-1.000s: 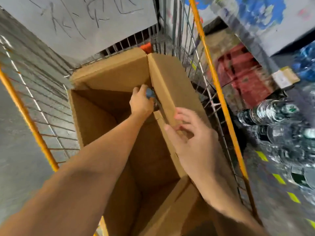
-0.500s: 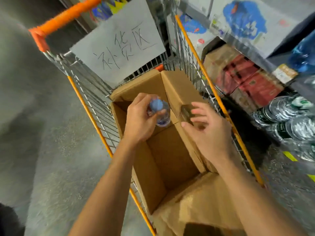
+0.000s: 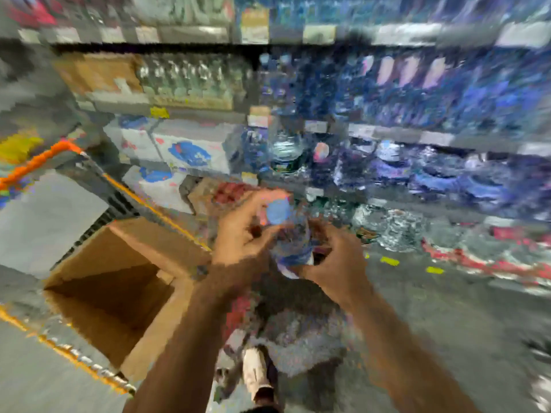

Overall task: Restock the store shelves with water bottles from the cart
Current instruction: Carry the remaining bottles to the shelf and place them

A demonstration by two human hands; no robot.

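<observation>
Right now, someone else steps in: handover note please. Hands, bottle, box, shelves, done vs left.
Left hand: grips the water bottle near its blue cap.
Right hand: curled round the bottle's lower part.
Bottle: out of the cardboard box, held in front of the shelves, over the floor.
Box: open in the cart; the visible part of its inside shows no bottles.
Done: bottle lifted from the cart.
Left: set it on a shelf. Frame is blurred, so the exact slot is unclear.
</observation>
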